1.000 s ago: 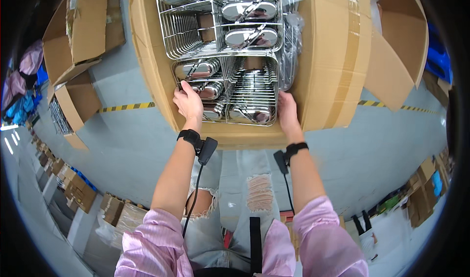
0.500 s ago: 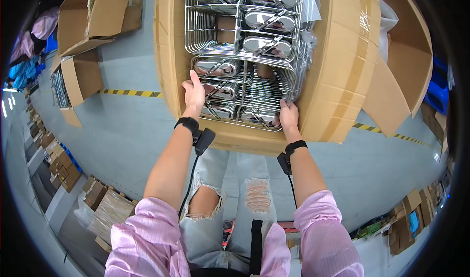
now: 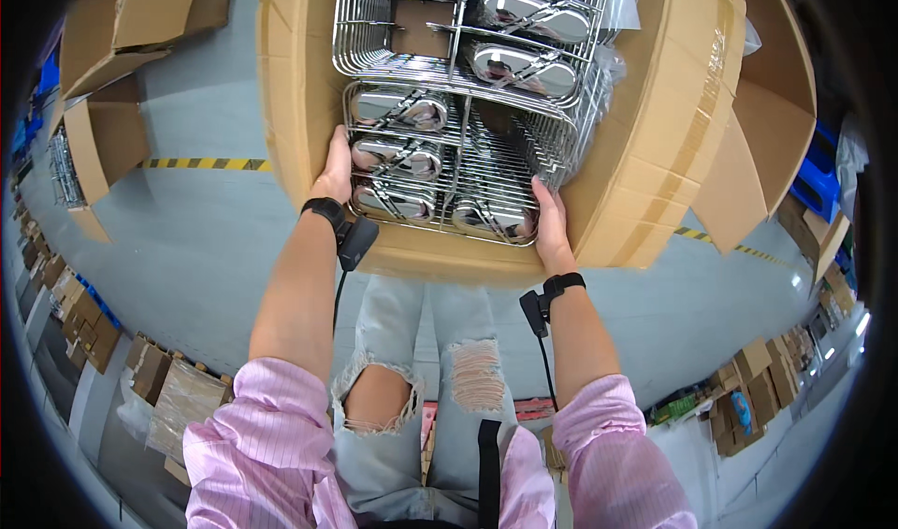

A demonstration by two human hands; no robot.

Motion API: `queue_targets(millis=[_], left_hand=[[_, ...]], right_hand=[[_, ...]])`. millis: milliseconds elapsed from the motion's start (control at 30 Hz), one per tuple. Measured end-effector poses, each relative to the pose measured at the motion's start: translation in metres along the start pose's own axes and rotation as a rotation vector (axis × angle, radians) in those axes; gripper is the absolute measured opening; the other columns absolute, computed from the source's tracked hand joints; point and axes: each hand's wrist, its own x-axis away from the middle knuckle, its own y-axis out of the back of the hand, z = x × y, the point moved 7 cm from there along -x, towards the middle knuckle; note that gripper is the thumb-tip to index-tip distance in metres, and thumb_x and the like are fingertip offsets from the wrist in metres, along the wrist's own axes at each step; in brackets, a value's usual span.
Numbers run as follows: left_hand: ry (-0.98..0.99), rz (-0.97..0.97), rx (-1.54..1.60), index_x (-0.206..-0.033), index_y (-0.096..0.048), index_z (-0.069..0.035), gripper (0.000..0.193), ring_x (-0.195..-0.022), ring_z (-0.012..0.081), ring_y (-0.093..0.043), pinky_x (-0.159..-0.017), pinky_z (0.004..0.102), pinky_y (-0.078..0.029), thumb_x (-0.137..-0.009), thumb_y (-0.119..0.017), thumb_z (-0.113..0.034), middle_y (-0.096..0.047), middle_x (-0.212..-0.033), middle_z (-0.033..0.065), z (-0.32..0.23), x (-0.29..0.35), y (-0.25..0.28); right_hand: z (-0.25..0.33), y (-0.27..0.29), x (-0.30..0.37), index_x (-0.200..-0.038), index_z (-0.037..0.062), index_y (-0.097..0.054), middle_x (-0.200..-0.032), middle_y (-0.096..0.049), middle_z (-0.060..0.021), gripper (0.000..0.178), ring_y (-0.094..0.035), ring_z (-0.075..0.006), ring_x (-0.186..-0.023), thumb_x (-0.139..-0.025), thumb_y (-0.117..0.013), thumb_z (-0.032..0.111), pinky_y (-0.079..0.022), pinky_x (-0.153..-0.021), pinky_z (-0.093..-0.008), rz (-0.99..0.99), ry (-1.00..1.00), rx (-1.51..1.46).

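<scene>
A near chrome wire basket [image 3: 498, 175] sits inside a large cardboard carton [image 3: 430, 254]. Shiny rounded metal pieces [image 3: 398, 158] lie in its compartments. My left hand [image 3: 336, 168] is closed at the basket's left side, between the wires and the carton wall. At the near right corner my right hand [image 3: 552, 222] grips the same basket, its thumb on the wires. The other fingers of both hands are largely hidden. Beyond it stands a second wire basket [image 3: 348, 47], also holding shiny pieces, with cardboard showing through its left compartment.
Clear plastic wrap [image 3: 608, 69] lies along the baskets' right side. Another open carton [image 3: 774, 80] stands at the right, near a blue plastic item [image 3: 818, 181]. Open boxes [image 3: 117, 136] are on the floor at the left. Yellow-black tape [image 3: 210, 164] crosses the floor.
The view has shifted, with carton and baskets larger in it. My left hand has moved from the basket's rim down to its outer left side; my right hand stays at the right corner.
</scene>
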Motion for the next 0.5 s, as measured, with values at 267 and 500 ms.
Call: queue_targets(millis=[267,500], left_hand=[[0.071,-0.022,0.02,-0.111,-0.062,-0.021,0.064,-0.069,0.0191,-0.06,-0.043,0.0374,-0.041,-0.087,-0.026,-0.067,-0.069,-0.091,0.0041,0.001,-0.004,0.0],[0.056,0.043,0.089,-0.096,-0.062,-0.02,0.037,-0.06,0.0171,-0.052,-0.047,0.0349,-0.041,-0.091,-0.04,-0.049,-0.062,-0.077,0.0019,0.009,0.0,0.0]], right_hand=[[0.019,-0.022,0.033,-0.136,0.0023,-0.043,-0.133,-0.052,-0.0111,0.056,-0.049,-0.0264,-0.12,-0.098,-0.033,0.042,-0.037,-0.104,-0.0399,0.396,-0.181,-0.653],[-0.03,0.021,-0.024,-0.128,0.002,-0.05,-0.128,-0.055,-0.0136,0.052,-0.055,-0.0315,-0.11,-0.099,-0.027,0.039,-0.044,-0.096,-0.0463,-0.015,-0.281,-0.307]])
